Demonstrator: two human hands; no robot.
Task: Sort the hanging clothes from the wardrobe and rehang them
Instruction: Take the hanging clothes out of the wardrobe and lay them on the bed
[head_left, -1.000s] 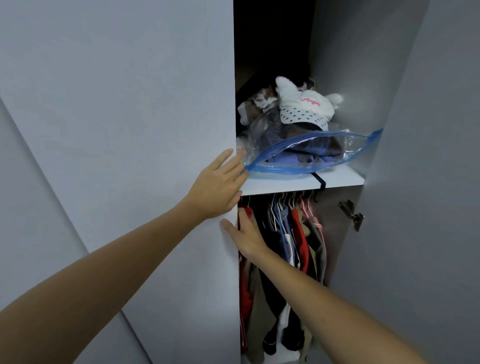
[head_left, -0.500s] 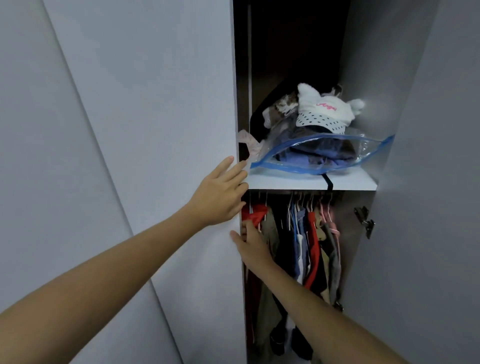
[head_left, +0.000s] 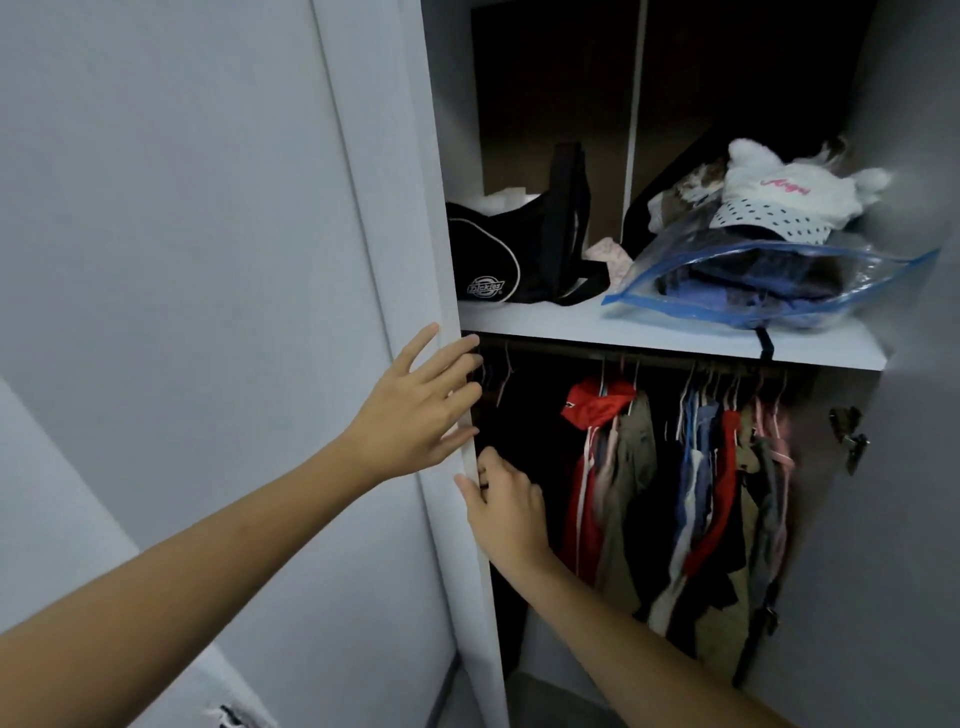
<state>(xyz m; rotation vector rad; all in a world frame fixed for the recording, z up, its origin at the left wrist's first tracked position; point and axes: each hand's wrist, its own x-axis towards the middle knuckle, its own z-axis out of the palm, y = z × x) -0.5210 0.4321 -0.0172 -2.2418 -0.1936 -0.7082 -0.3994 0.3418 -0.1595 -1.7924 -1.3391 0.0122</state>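
Swung wider since a moment ago, the door (head_left: 260, 312) now uncovers the left half of the wardrobe: a black bag (head_left: 514, 249) on the shelf (head_left: 649, 332) and dark garments at the left end of the rail, none of which showed before. Both hands have stayed on the door's edge. The left hand (head_left: 415, 415) lies flat on the front face, fingers spread and straight, tips just over the edge. The right hand (head_left: 506, 506) curls its fingers round the edge from inside, thumb on the front.

The clothes (head_left: 691, 493) hang packed on the rail under the shelf, red, khaki and blue ones toward the right, untouched so far.

Risks, as I judge them: fingers could get nipped if the door swings back, and the clear bag (head_left: 769, 280) overhangs the shelf's front, so tugging hangers out beneath could bring it and the cap (head_left: 784, 202) down.
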